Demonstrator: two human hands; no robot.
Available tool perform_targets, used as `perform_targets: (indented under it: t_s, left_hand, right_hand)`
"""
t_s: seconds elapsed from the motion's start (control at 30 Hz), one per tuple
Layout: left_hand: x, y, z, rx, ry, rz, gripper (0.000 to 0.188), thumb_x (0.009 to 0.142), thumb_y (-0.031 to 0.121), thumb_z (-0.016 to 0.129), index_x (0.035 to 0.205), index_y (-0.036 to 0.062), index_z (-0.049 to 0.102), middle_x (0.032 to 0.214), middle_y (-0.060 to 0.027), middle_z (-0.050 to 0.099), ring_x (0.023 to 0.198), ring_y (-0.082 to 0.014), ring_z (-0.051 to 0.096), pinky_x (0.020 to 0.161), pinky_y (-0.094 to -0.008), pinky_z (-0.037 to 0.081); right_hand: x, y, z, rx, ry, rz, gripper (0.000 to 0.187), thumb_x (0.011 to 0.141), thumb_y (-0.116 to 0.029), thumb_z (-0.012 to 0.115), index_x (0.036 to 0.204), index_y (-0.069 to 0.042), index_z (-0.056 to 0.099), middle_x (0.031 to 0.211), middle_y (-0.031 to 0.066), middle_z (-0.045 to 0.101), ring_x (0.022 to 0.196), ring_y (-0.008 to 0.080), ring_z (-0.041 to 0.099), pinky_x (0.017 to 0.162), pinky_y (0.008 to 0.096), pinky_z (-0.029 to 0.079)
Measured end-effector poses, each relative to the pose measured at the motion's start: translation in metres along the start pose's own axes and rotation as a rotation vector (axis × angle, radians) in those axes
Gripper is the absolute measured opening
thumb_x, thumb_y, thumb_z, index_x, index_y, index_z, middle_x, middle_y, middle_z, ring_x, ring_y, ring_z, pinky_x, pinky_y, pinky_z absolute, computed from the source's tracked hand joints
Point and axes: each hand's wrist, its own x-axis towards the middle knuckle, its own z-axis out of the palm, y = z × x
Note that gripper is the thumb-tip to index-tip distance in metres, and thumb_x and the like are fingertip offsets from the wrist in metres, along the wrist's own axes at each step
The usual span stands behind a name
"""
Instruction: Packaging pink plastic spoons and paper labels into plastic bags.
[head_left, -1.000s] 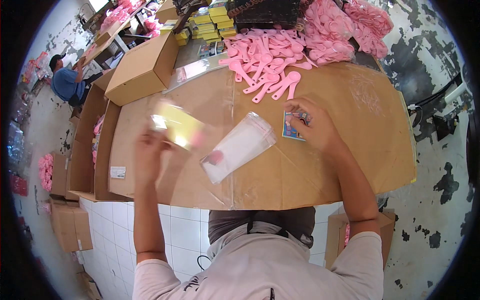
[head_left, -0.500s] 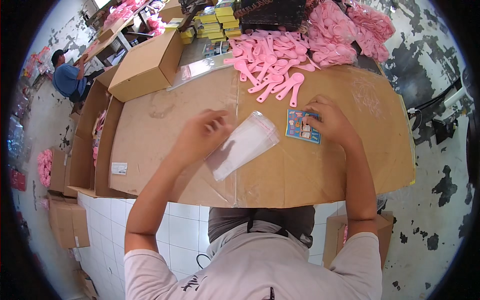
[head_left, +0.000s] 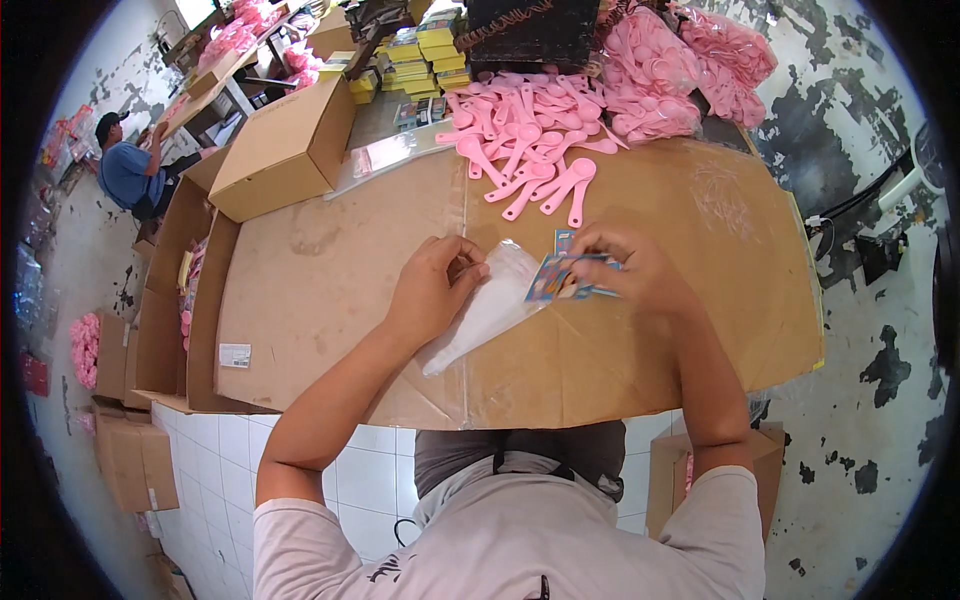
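My left hand (head_left: 428, 290) is closed, its thumb and fingertips pinching the edge of a clear plastic bag (head_left: 487, 307) on the cardboard-covered table. The bag lies slanted, with its upper end away from me. In my right hand (head_left: 640, 272) is a blue printed card (head_left: 550, 282), tilted and slightly blurred, its left edge at the bag's right side. I cannot tell whether any of it is inside the bag. Another blue card (head_left: 563, 240) shows partly behind that hand. Beyond my hands lie loose pink measuring spoons (head_left: 525, 135) in a pile.
Bagged pink spoons (head_left: 650, 75) stand at the back right. A closed carton (head_left: 275, 150) sits at the far left, near an open carton (head_left: 200, 300) along the table's left edge. Behind are yellow-edged card stacks (head_left: 437, 45). Another person (head_left: 130, 165) sits further off.
My right hand has lifted a card and brought it left to the bag. My left hand has come down from above the bag and now pinches its edge.
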Motion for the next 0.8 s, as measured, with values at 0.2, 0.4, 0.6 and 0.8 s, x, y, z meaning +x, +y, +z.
perform_targets:
  t_s: [0.2, 0.4, 0.6, 0.8]
  left_hand:
    - [0.005, -0.014, 0.005, -0.576, 0.006, -0.11, 0.016, 0.097, 0.007, 0.067, 0.11, -0.0024, 0.066, 0.1, -0.0063, 0.069, 0.089, -0.0108, 0.065, 0.08, -0.0271, 0.055]
    - [0.008, -0.011, -0.015, -1.037, -0.057, -0.275, 0.019, 0.1, 0.01, 0.065, 0.115, -0.0014, 0.067, 0.097, -0.0086, 0.072, 0.082, -0.0135, 0.068, 0.072, -0.0267, 0.055]
    - [0.0, 0.0, -0.005, -0.911, -0.143, -0.322, 0.024, 0.099, 0.013, 0.068, 0.118, -0.0018, 0.068, 0.1, -0.0106, 0.075, 0.082, -0.0127, 0.07, 0.071, -0.0247, 0.055]
    - [-0.003, -0.003, 0.004, -0.796, -0.157, -0.246, 0.03, 0.096, 0.008, 0.072, 0.123, -0.003, 0.067, 0.098, -0.0104, 0.076, 0.082, -0.011, 0.07, 0.071, -0.0241, 0.055]
  right_hand:
    - [0.008, 0.018, 0.033, -0.71, -0.072, -0.364, 0.016, 0.091, -0.008, 0.065, 0.106, -0.001, 0.068, 0.097, 0.0121, 0.066, 0.086, 0.0237, 0.064, 0.081, 0.0347, 0.051]
    - [0.006, 0.009, 0.027, -0.536, 0.055, -0.209, 0.022, 0.091, -0.005, 0.063, 0.112, -0.002, 0.067, 0.099, 0.0116, 0.066, 0.083, 0.0243, 0.064, 0.078, 0.034, 0.051]
    - [0.008, 0.014, 0.031, -0.081, 0.3, -0.05, 0.028, 0.093, -0.001, 0.065, 0.121, -0.002, 0.062, 0.101, 0.0071, 0.067, 0.091, 0.0099, 0.062, 0.081, 0.028, 0.05]
    - [0.007, 0.012, 0.034, -0.015, 0.301, -0.108, 0.031, 0.093, -0.002, 0.068, 0.123, 0.001, 0.062, 0.106, 0.0074, 0.068, 0.095, 0.0102, 0.063, 0.085, 0.0276, 0.051]
